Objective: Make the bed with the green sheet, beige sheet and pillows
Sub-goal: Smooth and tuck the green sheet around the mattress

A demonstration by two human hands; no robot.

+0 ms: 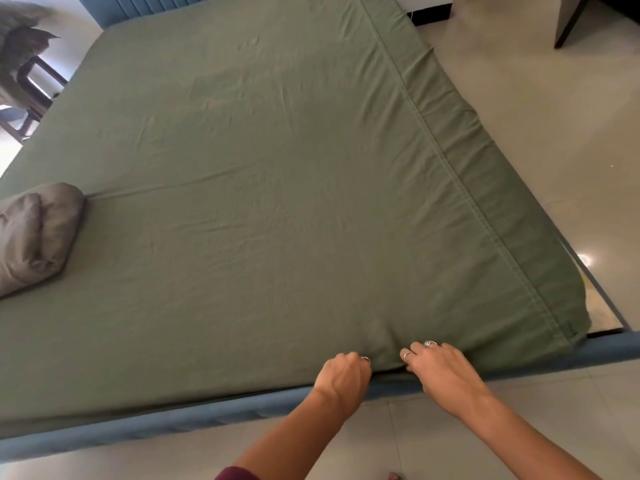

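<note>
The green sheet (pixel 263 174) lies spread over the whole mattress, with light creases and a hemmed band along the right side. At the near edge, close to the right corner, my left hand (pixel 343 374) is closed on the sheet's edge, fingers curled under it. My right hand (pixel 440 367), with rings on its fingers, grips the same edge a little to the right, fingertips tucked against the mattress side. A folded beige sheet (pixel 33 233) rests bunched on the bed at the far left. No pillow is clearly visible on the bed.
The blue padded bed frame (pixel 173 415) runs along the near edge and a blue headboard (pixel 149 3) stands at the top. A chair with draped fabric (pixel 24 64) sits at the upper left. Tiled floor (pixel 536 150) lies to the right, with dark furniture (pixel 571 19) at the top right.
</note>
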